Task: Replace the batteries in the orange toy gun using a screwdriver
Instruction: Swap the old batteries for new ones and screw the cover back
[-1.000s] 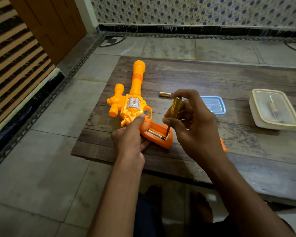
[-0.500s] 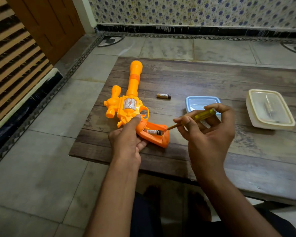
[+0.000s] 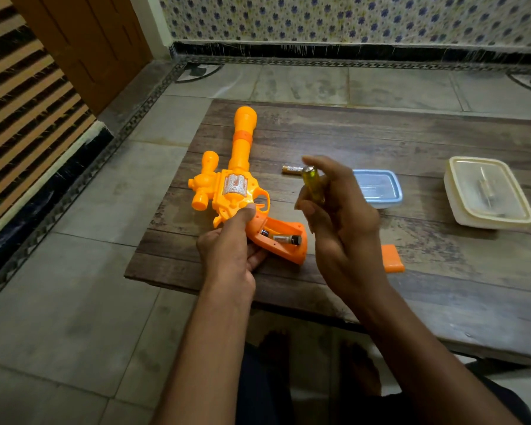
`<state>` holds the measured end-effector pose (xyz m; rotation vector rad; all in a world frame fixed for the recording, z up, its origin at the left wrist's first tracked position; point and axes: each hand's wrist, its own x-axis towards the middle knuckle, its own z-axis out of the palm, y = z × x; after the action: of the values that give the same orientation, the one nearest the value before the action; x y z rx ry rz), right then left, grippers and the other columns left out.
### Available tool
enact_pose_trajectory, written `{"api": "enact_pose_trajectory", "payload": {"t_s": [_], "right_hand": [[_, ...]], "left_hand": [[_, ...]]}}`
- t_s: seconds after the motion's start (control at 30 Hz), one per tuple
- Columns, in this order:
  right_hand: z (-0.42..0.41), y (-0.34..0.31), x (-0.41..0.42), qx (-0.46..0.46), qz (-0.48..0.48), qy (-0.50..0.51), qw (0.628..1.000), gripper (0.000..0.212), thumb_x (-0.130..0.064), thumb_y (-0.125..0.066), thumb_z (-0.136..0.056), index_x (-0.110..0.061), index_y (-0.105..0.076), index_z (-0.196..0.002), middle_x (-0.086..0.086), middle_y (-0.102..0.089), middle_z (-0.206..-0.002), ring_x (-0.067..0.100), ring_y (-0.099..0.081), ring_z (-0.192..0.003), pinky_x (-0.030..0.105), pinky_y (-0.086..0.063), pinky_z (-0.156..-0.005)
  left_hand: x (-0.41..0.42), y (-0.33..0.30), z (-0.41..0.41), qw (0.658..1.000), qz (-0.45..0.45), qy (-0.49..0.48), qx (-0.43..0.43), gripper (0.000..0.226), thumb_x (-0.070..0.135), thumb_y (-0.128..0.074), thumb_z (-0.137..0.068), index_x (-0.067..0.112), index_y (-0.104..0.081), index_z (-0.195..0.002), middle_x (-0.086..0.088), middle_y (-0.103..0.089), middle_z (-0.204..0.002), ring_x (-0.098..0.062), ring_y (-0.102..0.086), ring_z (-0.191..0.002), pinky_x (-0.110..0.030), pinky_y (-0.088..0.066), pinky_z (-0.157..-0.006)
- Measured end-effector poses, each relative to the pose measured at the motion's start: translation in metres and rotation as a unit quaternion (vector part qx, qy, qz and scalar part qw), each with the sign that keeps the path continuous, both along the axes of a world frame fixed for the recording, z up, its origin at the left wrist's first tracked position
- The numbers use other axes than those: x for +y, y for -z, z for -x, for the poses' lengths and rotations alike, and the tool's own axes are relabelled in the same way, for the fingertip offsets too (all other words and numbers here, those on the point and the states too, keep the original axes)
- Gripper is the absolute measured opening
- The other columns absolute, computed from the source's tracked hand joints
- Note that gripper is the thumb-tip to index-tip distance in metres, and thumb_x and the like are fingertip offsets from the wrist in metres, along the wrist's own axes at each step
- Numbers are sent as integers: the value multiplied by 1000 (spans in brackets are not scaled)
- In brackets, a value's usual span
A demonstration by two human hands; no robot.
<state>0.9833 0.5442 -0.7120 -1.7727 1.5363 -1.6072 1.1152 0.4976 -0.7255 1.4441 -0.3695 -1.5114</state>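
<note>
The orange toy gun (image 3: 233,191) lies flat on the wooden surface (image 3: 411,142) near its left front corner, barrel pointing toward 12 o'clock, handle toward 5 o'clock; the battery compartment in the handle is uncovered, and one battery (image 3: 285,239) lies inside it, tilted with its right end raised; the left hand (image 3: 230,250) holds the handle from the near side, grip clamped on it, thumb laid along the body just behind the trigger guard; the right hand (image 3: 341,216) hovers above the surface at 3 o'clock of the handle, grip clamped on the yellow screwdriver (image 3: 313,185), handle end up, shaft hidden behind the palm; a loose battery (image 3: 292,169) rests on the surface at 3 o'clock of the barrel; an orange cover (image 3: 392,259) lies flat at 3 o'clock of the handle, partly behind the right hand; a blue container (image 3: 380,187) and a cream container (image 3: 488,191) stand further toward 3 o'clock, well apart from the gun.
</note>
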Motion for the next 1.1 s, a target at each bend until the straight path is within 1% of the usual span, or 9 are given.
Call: {"api": "enact_pose_trajectory", "payload": {"t_s": [0.1,0.23,0.4,0.47,0.63,0.73,0.83,0.97,1.1], "right_hand": [[5,1,3,135,-23,-17,990,35,-9,-73,-90,-9,-65,-124,-8,-63,-101,-10,-54,-81,13,-43,-75],[13,11,4,262,-165,-36,950,34,-28,-75,-84,-19,-70,-116,0,-71,-104,22,-68,-87,44,-59,-72],[14,4,-3,175,-68,39,981,11,-7,-83,-82,-11,-75,-89,-7,-67,-72,6,-51,-63,10,-38,-60],[11,1,-11,151,-82,75,982,9,-9,-82,-85,-10,-75,-91,-2,-71,-75,5,-55,-64,13,-39,-60],[2,14,-58,190,-178,102,960,14,-6,-74,-84,-8,-72,-97,17,-75,-90,38,-69,-84,46,-57,-71],[-2,17,-83,240,-237,108,935,12,-16,-76,-87,-11,-68,-95,17,-67,-94,37,-65,-84,43,-57,-70],[-2,18,-95,243,-284,107,921,7,-7,-68,-90,-11,-66,-95,19,-61,-102,35,-59,-82,35,-43,-65],[2,7,-87,218,-273,112,930,16,-9,-70,-86,-13,-57,-78,13,-59,-82,31,-53,-74,31,-30,-63],[5,-6,-53,173,-244,115,947,14,-17,-74,-89,-6,-69,-83,14,-69,-82,32,-61,-83,33,-25,-65]], "left_hand": [[-1,0,0,1000,-1,-1,9,13,15,-79,-88,17,-67,-93,-13,-78,-98,-25,-77,-82,-39,-63,-69],[-1,2,0,1000,-1,1,13,14,17,-79,-88,17,-68,-96,-16,-78,-102,-29,-78,-88,-39,-64,-67],[-1,2,0,1000,-4,-9,11,17,18,-80,-87,19,-67,-98,-14,-78,-105,-29,-77,-93,-36,-61,-64],[-2,2,0,1000,-3,-10,13,17,18,-80,-87,19,-67,-97,-13,-78,-105,-28,-77,-93,-36,-60,-63],[-1,1,1,1000,0,-24,8,17,17,-81,-86,18,-66,-93,-12,-77,-102,-28,-76,-94,-37,-60,-64],[-2,0,1,999,10,-41,-14,16,19,-83,-85,19,-68,-88,-10,-77,-98,-27,-76,-93,-37,-60,-66],[-1,-2,1,999,25,-37,-31,14,21,-85,-83,19,-72,-79,-7,-79,-88,-25,-77,-89,-42,-63,-71],[-1,1,-1,990,71,-19,-118,20,35,-90,-72,25,-78,-59,-1,-74,-66,-23,-71,-73,-61,-62,-83],[2,1,3,975,128,-10,-180,23,40,-89,-73,29,-75,-57,9,-63,-52,-16,-60,-58,-48,-61,-71]]}}
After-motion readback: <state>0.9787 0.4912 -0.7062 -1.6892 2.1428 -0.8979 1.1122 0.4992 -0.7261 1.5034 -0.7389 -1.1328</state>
